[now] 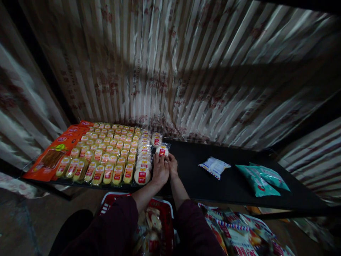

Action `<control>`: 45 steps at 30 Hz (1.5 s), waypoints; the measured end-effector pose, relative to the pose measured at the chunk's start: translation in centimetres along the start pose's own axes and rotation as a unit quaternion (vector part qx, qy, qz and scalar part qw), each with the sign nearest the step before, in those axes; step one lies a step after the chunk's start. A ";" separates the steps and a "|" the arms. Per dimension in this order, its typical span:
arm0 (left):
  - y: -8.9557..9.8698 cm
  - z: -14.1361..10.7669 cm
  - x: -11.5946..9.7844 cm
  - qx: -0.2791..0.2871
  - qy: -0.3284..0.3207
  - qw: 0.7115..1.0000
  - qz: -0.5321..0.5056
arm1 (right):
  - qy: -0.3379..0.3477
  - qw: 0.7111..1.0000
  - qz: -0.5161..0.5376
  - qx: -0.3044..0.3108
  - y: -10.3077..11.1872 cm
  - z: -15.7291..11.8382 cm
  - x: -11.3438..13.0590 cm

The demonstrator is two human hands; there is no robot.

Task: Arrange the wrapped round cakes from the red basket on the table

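Wrinkled, striped sheeting (160,71) with reddish print fills the dim background, behind and beside a long black shelf (191,185). Close-set rows of yellow packets (108,172) cover much of its left part, bordered on the far left by flat orange bags (50,161) and on the right by a column of round white packets (142,176). Below the front edge, a heap of printed bags (237,234) lies to my right, and a red basket (170,213) with more packets sits under my forearms. Two teal bags (257,180) lie toward the shelf's right end, with a white-and-blue packet (214,166) nearer the middle. My left hand (161,170) pinches the near edge of a single white packet (162,150), just right of the column; my right hand (173,165), fingers bent, touches its near right corner, though I can't tell whether they grip it
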State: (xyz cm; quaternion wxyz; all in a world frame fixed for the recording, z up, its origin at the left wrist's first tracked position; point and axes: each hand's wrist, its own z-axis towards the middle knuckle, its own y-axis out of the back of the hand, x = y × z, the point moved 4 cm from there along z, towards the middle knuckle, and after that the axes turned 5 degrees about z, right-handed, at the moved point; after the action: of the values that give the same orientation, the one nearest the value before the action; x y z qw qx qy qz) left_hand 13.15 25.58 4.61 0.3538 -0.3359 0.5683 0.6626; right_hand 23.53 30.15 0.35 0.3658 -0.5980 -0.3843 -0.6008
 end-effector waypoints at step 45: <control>-1.5 4.7 1.5 -0.027 0.021 0.999 0.012 | 0.076 0.953 -0.295 0.007 -2.8 1.8 0.9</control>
State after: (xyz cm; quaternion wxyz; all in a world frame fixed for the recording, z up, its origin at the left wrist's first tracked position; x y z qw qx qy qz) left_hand 13.39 30.52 3.15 0.3244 -0.3531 0.5612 0.6747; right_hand 21.83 33.04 1.19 0.2047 -0.4083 -0.5190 -0.7225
